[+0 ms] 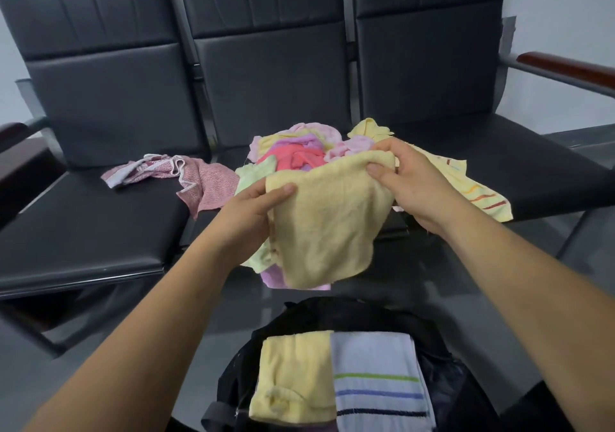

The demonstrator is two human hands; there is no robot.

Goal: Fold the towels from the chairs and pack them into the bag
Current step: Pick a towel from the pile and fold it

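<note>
the left hand (253, 205) and the right hand (406, 182) hold a pale yellow towel (326, 231) up between them, over the front edge of the bench's (100, 231) middle seat. the left hand grips the towel's upper left corner, thumb lying across the front of the cloth and fingers hidden behind it. the right hand pinches the upper right corner, thumb in front and fingers curled over the top edge. the towel hangs loose and rumpled below both hands, not yet folded.

behind it, on the middle seat, lies a heap of towels (296, 152) in pink, coral, lilac and yellow. a light green towel (253, 172) shows just beside the left hand, and a lilac towel (273, 278) hangs over the seat's front edge under the held one. a pink patterned towel (206, 182) lies crumpled towards the right side of the left seat, reaching across the gap to the middle seat. a yellow towel with coloured stripes (472, 185) is spread on the left part of the right seat, partly behind the right hand, with a corner at the front edge.

in front of the bench, on the grey floor (482, 281), sits an open black bag (442, 381). inside it lie two folded towels side by side and touching: a folded yellow towel (293, 375) on the left and a white towel with green, blue and dark stripes (376, 378) on the right.
</note>
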